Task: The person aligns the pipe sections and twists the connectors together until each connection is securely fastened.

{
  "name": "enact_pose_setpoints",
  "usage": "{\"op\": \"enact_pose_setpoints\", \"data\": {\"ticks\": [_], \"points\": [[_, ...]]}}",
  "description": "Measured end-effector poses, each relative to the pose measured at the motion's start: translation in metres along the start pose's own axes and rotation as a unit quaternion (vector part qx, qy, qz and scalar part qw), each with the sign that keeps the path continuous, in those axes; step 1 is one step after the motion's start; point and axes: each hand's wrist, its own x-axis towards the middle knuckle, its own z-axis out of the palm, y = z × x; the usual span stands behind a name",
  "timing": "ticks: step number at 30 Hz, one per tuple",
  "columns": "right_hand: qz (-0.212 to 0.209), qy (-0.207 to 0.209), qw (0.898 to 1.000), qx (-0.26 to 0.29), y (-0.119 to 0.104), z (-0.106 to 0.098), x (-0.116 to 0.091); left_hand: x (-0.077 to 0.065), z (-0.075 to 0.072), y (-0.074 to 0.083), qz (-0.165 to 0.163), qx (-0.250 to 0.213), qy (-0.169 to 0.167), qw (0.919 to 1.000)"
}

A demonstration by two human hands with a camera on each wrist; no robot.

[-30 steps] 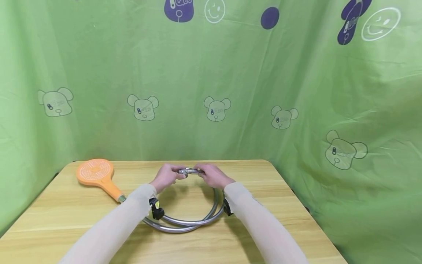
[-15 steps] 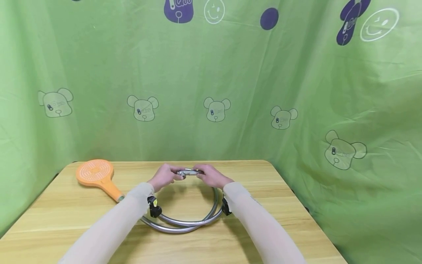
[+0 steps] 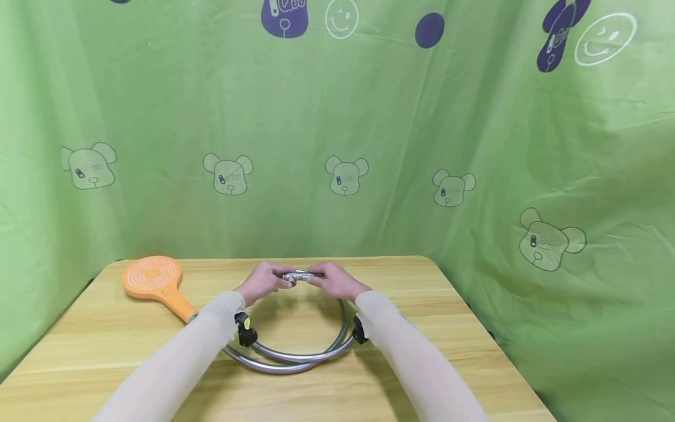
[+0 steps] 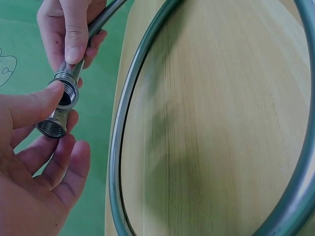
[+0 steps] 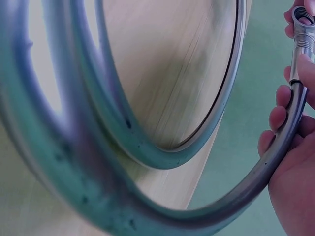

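Both hands meet over the far middle of the wooden surface, just beyond the coiled metal hose that lies in loops on it. The left hand pinches a short threaded metal fitting: in the left wrist view its thumb presses on the upper rim while the curled fingers cradle it from below, and the open threaded mouth of the fitting faces down and toward the camera. The right hand pinches the hose's end just behind its nut, thumb on top and fingers wrapped under the tube, so that the nut sits right against the fitting in the left hand. From the head view the two metal pieces form one short bright bar between the fingertips, lifted slightly above the coil. Whether the threads have caught at all cannot be told; in the left wrist view the two rims look to be touching at a slight angle rather than seated square. So, as a judgement, the hose end and fitting have been brought together and lined up, but the joining itself looks barely begun or not begun, with the turning down to a snug seat left to do. To the left of the coil, well apart from the hands, an orange shower head lies face up, its handle pointing toward the hose, whose other end seems joined to it there.
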Motion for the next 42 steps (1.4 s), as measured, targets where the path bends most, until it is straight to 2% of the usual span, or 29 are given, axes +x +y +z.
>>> {"op": "enact_pose_setpoints", "data": {"ticks": [10, 17, 21, 27, 37, 42], "points": [[-0.013, -0.014, 1.0, 0.008, 0.001, 0.0, 0.003, 0.001, -0.002, -0.003, 0.0, -0.001, -0.004, 1.0], [-0.001, 0.0, 0.998, 0.06, 0.004, 0.001, 0.003, 0.002, 0.0, -0.002, 0.006, 0.01, -0.003, 0.9999], [-0.007, 0.003, 0.998, 0.067, 0.006, 0.0, 0.003, 0.003, 0.002, -0.001, 0.008, 0.018, 0.001, 0.9998], [-0.004, 0.005, 0.998, 0.065, 0.008, 0.0, 0.002, 0.004, 0.006, -0.003, 0.017, 0.023, 0.002, 0.9996], [-0.017, -0.001, 1.0, 0.026, 0.006, -0.001, 0.005, 0.004, 0.008, -0.001, 0.005, 0.027, 0.013, 0.9995], [0.003, -0.008, 1.0, 0.03, 0.004, -0.003, 0.003, 0.005, 0.009, -0.001, 0.011, 0.027, 0.019, 0.9994]]}}
